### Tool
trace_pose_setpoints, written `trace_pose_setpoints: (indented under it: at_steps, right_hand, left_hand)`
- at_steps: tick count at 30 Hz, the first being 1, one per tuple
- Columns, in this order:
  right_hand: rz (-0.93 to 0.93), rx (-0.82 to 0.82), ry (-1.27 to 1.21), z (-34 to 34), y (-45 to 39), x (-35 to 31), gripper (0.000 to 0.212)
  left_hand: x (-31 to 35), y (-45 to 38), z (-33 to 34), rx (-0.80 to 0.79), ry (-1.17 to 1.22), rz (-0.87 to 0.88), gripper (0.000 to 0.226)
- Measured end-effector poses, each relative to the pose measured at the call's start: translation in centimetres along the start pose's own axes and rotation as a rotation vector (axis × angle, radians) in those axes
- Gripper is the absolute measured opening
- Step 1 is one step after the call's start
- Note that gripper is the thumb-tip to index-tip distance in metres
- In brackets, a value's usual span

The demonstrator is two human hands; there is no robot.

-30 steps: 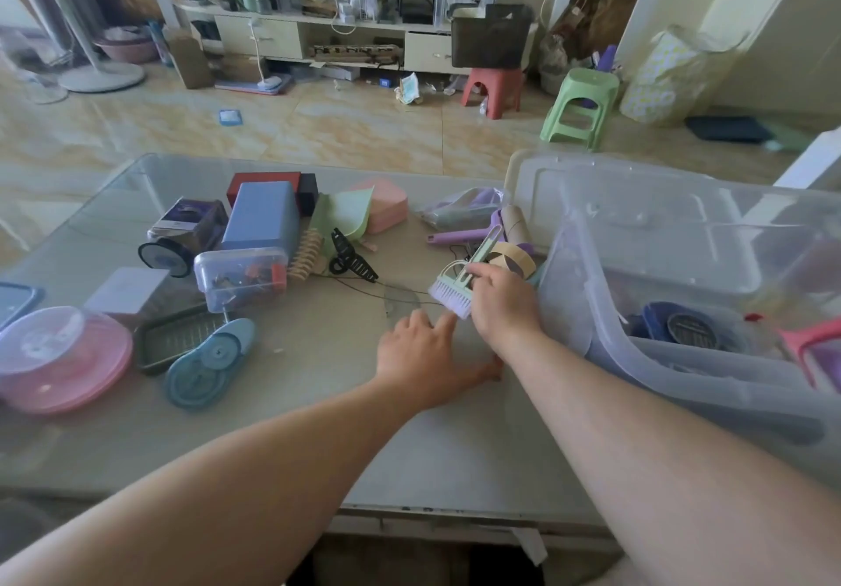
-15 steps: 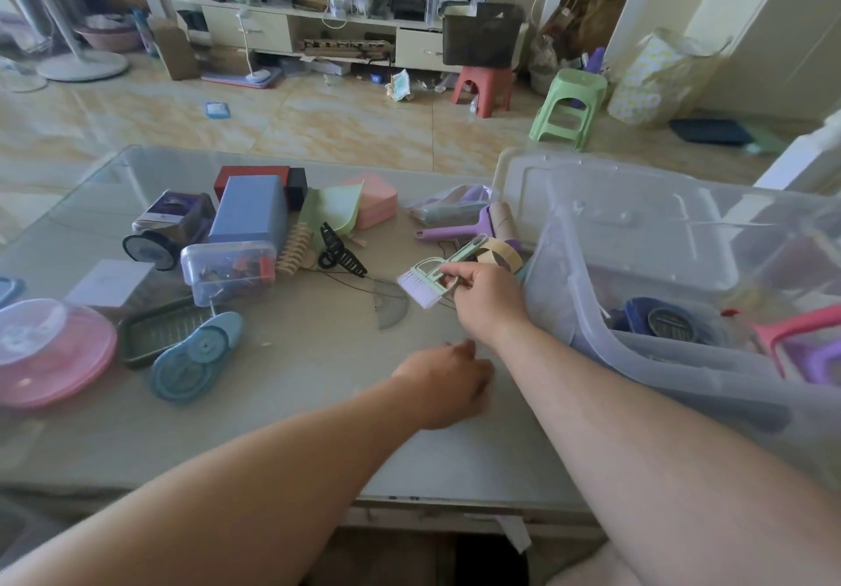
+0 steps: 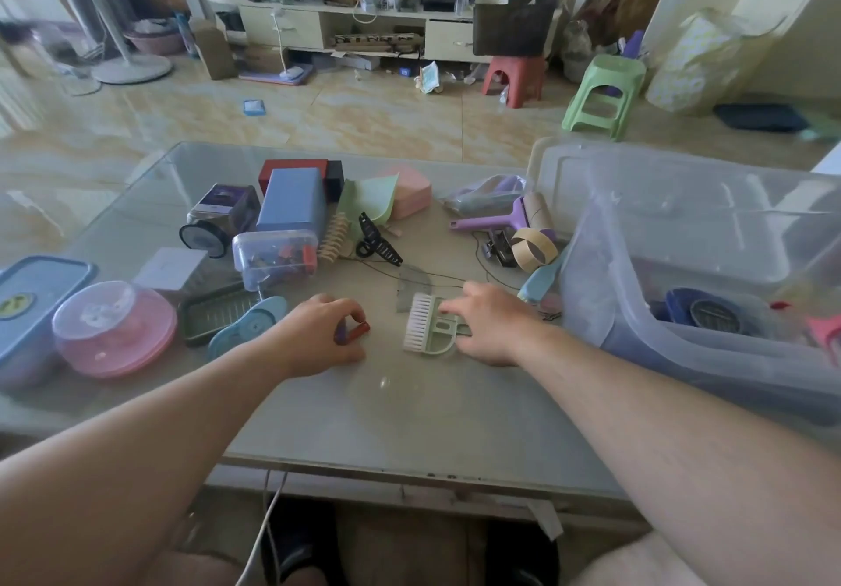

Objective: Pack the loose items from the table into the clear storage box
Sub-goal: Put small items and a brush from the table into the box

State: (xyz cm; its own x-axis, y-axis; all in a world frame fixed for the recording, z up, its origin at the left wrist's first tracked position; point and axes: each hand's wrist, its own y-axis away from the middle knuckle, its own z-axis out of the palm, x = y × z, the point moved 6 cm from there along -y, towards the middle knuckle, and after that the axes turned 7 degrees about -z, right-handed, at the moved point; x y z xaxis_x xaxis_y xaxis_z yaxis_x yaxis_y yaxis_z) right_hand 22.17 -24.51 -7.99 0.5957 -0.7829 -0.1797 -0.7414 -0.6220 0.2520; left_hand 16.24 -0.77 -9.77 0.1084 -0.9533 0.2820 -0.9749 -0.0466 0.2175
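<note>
The clear storage box (image 3: 591,312) stands on the right of the table with several items inside. A pale green brush with white bristles (image 3: 425,328) lies flat on the glass table top (image 3: 409,417). My right hand (image 3: 489,328) covers the brush's right end, fingers and thumb around its handle. My left hand (image 3: 314,335) is just left of the brush and pinches a small red and purple object (image 3: 355,330) between thumb and fingers.
Loose items fill the table's far half: purple squeegee (image 3: 491,221), tape roll (image 3: 534,248), black hair clip (image 3: 377,242), small clear case (image 3: 275,258), blue box (image 3: 291,201), pink box (image 3: 409,192). A pink lidded container (image 3: 113,326) and blue tub (image 3: 32,303) sit at the left.
My right hand has brought the green brush from beside the storage box down onto the table nearer me. My left hand has closed on the small red and purple object.
</note>
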Motion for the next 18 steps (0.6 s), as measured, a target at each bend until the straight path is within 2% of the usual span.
trace_pose_setpoints:
  at_steps: [2,5,9,14,18]
  right_hand:
    - [0.104,0.022,-0.005,0.0,-0.5,0.8,0.057]
    - [0.178,-0.07,0.056,0.5,-1.1,1.2,0.05]
    - [0.175,-0.121,-0.008,0.3,-1.0,0.7,0.036]
    - [0.212,-0.17,0.08,0.1,0.3,0.4,0.026]
    - [0.184,-0.123,0.109,-1.4,1.2,-1.8,0.007]
  left_hand:
    - [-0.8,-0.1,0.0,0.03,0.012,-0.053,0.058]
    - [-2.0,-0.2,0.2,0.083,0.011,-0.127,0.062]
    - [-0.8,-0.1,0.4,0.065,0.0,-0.032,0.049]
    - [0.6,-0.2,0.4,0.013,-0.111,0.044,0.03]
    - [1.2,0.0,-0.5,0.035,-0.181,0.075,0.025]
